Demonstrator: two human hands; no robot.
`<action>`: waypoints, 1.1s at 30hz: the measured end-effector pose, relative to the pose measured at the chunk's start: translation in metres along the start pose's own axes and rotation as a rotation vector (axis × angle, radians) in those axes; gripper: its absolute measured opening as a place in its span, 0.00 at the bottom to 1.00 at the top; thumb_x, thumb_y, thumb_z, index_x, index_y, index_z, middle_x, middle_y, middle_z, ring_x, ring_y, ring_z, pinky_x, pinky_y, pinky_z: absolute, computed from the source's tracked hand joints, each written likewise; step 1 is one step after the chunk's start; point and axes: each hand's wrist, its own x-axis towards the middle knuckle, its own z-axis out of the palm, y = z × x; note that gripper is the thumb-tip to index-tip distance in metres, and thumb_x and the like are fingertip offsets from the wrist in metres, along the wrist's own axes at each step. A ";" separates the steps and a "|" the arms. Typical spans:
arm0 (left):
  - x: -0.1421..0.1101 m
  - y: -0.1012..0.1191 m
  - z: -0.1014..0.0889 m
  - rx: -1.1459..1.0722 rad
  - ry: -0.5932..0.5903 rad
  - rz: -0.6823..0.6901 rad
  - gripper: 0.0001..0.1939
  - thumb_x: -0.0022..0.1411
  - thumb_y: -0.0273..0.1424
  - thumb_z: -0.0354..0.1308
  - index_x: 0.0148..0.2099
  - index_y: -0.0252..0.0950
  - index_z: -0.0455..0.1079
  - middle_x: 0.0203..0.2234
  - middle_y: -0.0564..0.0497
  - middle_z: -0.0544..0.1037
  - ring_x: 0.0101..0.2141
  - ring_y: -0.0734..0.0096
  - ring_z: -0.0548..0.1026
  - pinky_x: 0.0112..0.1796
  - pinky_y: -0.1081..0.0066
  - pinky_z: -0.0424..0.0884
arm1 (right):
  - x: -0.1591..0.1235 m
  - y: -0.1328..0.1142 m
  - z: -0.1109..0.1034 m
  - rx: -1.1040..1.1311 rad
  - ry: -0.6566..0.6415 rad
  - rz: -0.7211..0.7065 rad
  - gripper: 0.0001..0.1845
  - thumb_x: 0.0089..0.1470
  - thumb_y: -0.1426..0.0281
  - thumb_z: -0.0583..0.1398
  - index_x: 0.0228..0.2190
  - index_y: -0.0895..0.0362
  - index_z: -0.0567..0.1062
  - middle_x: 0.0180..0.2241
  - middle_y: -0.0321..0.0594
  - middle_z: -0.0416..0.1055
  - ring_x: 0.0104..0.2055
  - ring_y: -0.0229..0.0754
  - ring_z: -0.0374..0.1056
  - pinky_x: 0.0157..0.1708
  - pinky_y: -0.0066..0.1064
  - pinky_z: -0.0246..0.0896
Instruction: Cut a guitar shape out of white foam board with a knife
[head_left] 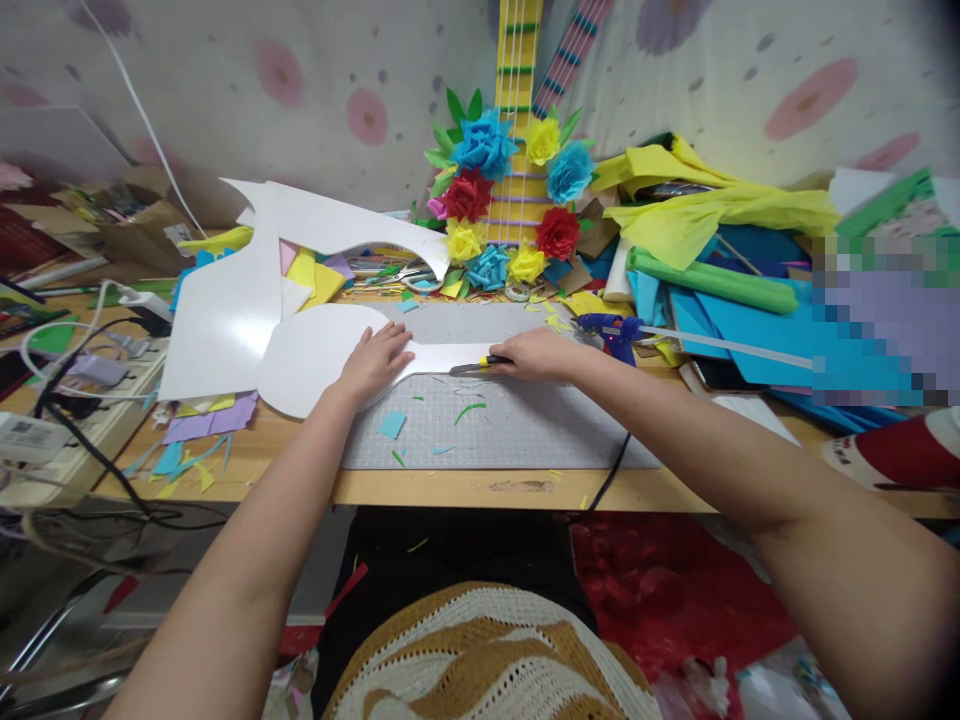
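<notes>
A white board cutout (315, 350) with a rounded body and a narrow neck lies on the grey cutting mat (525, 430), its wide end reaching past the mat's left side. My left hand (377, 358) rests flat on it where body meets neck, fingers stretched out. In my right hand (534, 356) is a utility knife (480, 365) with a black and yellow handle. Its blade points left along the lower edge of the neck; whether it touches the board I cannot tell. Small blue and green paper scraps (391, 424) are scattered on the mat.
Behind the mat stands a yellow paper guitar (517, 200) with paper flowers. A blue glue gun (611, 335) lies right of my right hand. White board offcuts (225, 320), a power strip (90, 430) and cables are at left. Coloured paper (750, 310) and a red cup (900, 450) are at right.
</notes>
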 end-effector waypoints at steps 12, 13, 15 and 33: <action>0.000 -0.002 0.001 0.002 -0.004 0.006 0.24 0.65 0.40 0.42 0.61 0.39 0.58 0.62 0.47 0.57 0.63 0.66 0.49 0.61 0.55 0.40 | -0.005 0.004 0.001 -0.004 -0.014 0.019 0.23 0.58 0.55 0.46 0.44 0.53 0.71 0.41 0.46 0.74 0.37 0.46 0.68 0.29 0.31 0.49; 0.000 -0.002 0.001 0.002 -0.004 0.007 0.24 0.65 0.40 0.42 0.61 0.39 0.58 0.62 0.47 0.57 0.63 0.66 0.49 0.61 0.55 0.40 | -0.006 0.005 0.001 -0.001 -0.016 0.022 0.23 0.58 0.54 0.46 0.44 0.53 0.71 0.41 0.46 0.74 0.38 0.46 0.68 0.30 0.31 0.49; 0.001 -0.002 0.002 0.004 -0.003 0.005 0.24 0.65 0.40 0.42 0.61 0.40 0.58 0.62 0.47 0.57 0.63 0.66 0.49 0.61 0.55 0.40 | -0.008 0.006 0.001 0.002 -0.015 0.026 0.23 0.58 0.54 0.46 0.43 0.53 0.71 0.41 0.46 0.74 0.38 0.46 0.68 0.30 0.31 0.49; -0.001 0.006 -0.004 0.026 0.008 0.006 0.23 0.65 0.39 0.42 0.60 0.38 0.59 0.62 0.46 0.57 0.63 0.63 0.49 0.60 0.52 0.42 | -0.022 0.014 0.000 0.343 0.062 0.152 0.25 0.58 0.53 0.45 0.43 0.55 0.69 0.38 0.45 0.74 0.35 0.42 0.66 0.28 0.27 0.50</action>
